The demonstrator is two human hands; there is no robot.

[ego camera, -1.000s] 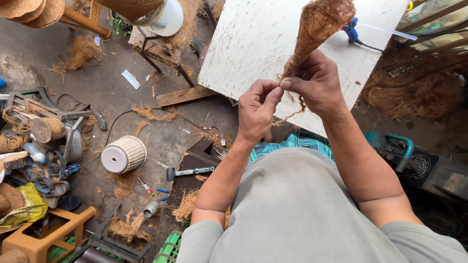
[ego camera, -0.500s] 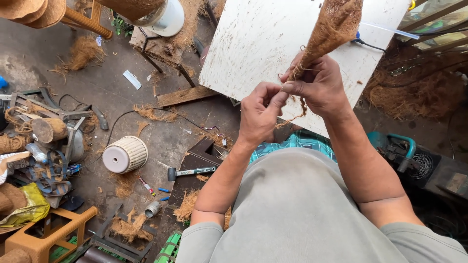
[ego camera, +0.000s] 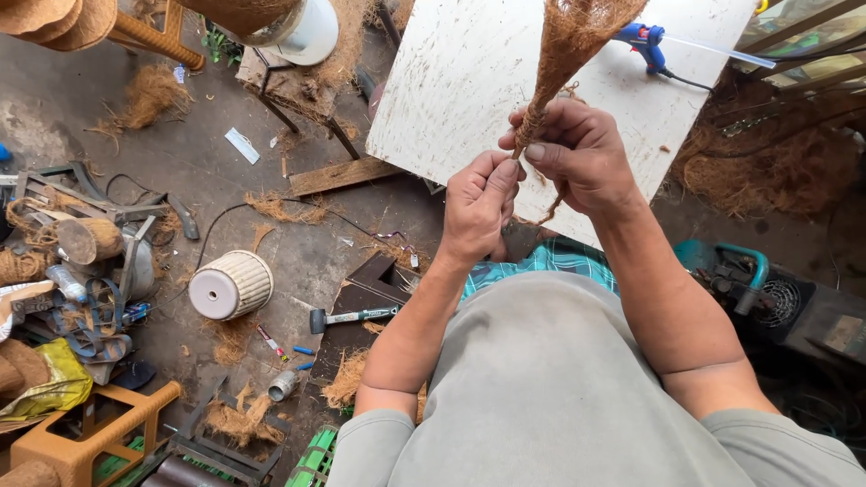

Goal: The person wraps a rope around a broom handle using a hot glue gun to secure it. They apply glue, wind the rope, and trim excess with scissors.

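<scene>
My right hand (ego camera: 585, 155) grips the narrow lower end of a brown coconut-fibre cone (ego camera: 566, 50), which stands upright and widens toward the top edge of the view. My left hand (ego camera: 476, 206) is closed beside it, its fingertips pinching a thin fibre strand at the cone's tip, thumb touching my right thumb. Both hands hover over the near edge of a white board (ego camera: 451, 99). A loose strand dangles below my right palm.
A blue glue gun (ego camera: 644, 41) lies on the board's far side. On the dirt floor lie a hammer (ego camera: 352, 317), a pale ribbed spool (ego camera: 233, 285), a wooden plank (ego camera: 341, 177), fibre tufts, an orange stool (ego camera: 90, 435) and cluttered tools at left. A machine (ego camera: 758, 289) stands at right.
The fibre cone has tilted from leaning left toward more upright and risen toward the top edge. Both hands have stayed together at its tip, my left fingers shifting on the strand.
</scene>
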